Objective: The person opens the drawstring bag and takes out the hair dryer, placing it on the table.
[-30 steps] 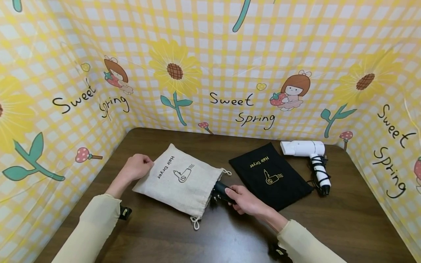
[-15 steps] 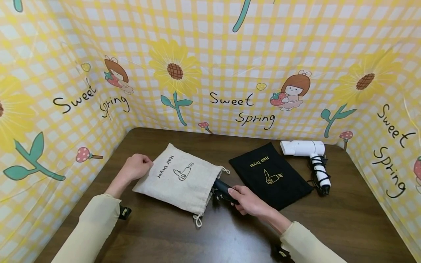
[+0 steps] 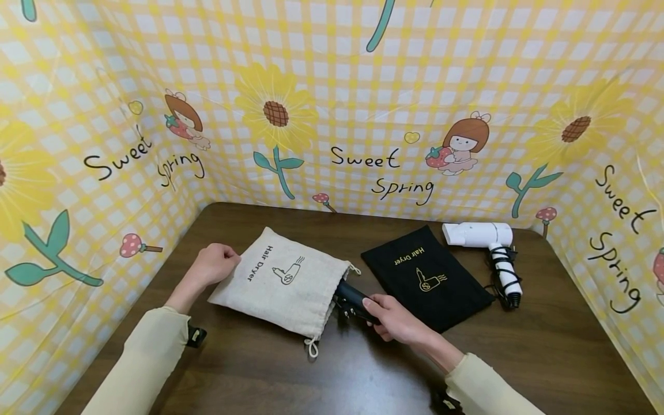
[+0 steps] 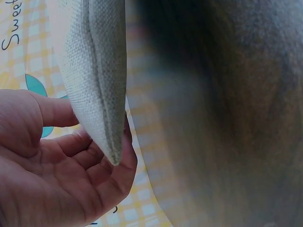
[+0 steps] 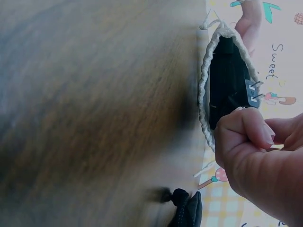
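My left hand (image 3: 217,264) pinches the closed end of a beige drawstring bag (image 3: 282,291) printed "Hair Dryer". In the left wrist view the bag's corner (image 4: 102,90) sits between thumb and curled fingers. At the bag's mouth, my right hand (image 3: 391,318) grips the black handle of a hair dryer (image 3: 351,296); the rest lies hidden inside the bag. A plug with metal prongs (image 5: 253,93) shows beside the handle in the right wrist view, within the open mouth of the bag.
A black "Hair Dryer" bag (image 3: 415,253) lies flat right of the beige one. Beyond it is a white hair dryer (image 3: 479,234) with its cord wound round the handle. The brown table (image 3: 249,374) is enclosed by yellow checked cloth (image 3: 342,92).
My right hand has shifted slightly right, away from the bag, and a bit more of the black handle shows. The left hand keeps its place at the bag's end.
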The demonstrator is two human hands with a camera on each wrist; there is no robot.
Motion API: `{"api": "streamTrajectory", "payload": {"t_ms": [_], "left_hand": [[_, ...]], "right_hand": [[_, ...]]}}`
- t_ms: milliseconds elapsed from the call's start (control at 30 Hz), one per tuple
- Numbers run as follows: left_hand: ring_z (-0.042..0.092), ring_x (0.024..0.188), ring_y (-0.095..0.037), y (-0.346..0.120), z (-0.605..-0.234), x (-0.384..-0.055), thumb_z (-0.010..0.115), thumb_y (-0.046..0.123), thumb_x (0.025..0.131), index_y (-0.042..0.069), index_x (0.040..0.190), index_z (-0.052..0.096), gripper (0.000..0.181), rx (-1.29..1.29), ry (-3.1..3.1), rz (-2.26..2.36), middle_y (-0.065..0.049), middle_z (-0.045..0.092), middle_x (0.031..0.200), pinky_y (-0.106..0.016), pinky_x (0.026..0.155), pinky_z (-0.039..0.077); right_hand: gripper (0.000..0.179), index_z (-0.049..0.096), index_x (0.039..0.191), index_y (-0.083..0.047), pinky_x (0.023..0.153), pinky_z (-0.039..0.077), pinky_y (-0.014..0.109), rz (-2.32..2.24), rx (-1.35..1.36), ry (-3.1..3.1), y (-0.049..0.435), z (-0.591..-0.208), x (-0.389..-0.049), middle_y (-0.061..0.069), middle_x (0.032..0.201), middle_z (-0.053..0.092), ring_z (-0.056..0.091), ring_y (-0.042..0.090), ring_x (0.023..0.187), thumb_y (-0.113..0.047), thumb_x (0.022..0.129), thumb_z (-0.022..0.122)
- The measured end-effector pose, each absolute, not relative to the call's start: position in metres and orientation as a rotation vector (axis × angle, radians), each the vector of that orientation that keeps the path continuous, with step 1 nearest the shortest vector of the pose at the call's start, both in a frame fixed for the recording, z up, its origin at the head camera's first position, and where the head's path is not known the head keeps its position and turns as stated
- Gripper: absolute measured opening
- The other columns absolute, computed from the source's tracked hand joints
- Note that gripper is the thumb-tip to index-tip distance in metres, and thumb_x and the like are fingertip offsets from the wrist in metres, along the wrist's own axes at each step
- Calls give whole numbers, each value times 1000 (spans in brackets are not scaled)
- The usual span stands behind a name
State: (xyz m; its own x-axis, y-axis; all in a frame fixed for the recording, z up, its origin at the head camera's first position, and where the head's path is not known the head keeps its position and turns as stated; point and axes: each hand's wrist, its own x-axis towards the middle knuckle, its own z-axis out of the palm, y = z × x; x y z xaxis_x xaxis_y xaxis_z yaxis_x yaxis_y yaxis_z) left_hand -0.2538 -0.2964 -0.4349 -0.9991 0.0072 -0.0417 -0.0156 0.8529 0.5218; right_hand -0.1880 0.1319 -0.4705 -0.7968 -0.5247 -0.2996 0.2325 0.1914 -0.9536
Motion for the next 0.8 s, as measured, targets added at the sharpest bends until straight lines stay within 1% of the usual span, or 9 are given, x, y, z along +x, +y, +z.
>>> {"api": "streamTrajectory", "payload": {"t_ms": [67,367,567,800], "left_hand": [[65,90,-35,-297,-435,-254,60,14,101,-1,92,76,23,0,2975,838,-18,72,98,-43,76,51],[65,88,-32,-294,-436,-254,61,14,101,-1,92,76,24,-15,2973,845,-16,72,97,-41,74,50],[64,87,-32,-294,-435,-253,60,14,102,-1,92,75,24,-21,2957,853,-17,72,98,-40,72,49],[64,89,-33,-293,-434,-253,60,14,102,-1,92,75,24,-27,2958,850,-17,72,99,-40,73,49]], "right_hand": [[37,50,126,7,52,29,22,-1666,-273,1879,133,-471,-188,7,86,52,33,11,59,-27,115,44],[35,50,124,7,52,28,22,-1671,-278,1859,135,-469,-187,7,86,52,31,10,58,-26,115,42],[37,50,126,8,52,28,22,-1668,-278,1861,137,-469,-187,8,87,52,31,10,58,-27,116,42],[38,49,131,7,52,29,22,-1662,-271,1874,140,-470,-186,8,88,52,32,11,59,-27,116,42]]}}
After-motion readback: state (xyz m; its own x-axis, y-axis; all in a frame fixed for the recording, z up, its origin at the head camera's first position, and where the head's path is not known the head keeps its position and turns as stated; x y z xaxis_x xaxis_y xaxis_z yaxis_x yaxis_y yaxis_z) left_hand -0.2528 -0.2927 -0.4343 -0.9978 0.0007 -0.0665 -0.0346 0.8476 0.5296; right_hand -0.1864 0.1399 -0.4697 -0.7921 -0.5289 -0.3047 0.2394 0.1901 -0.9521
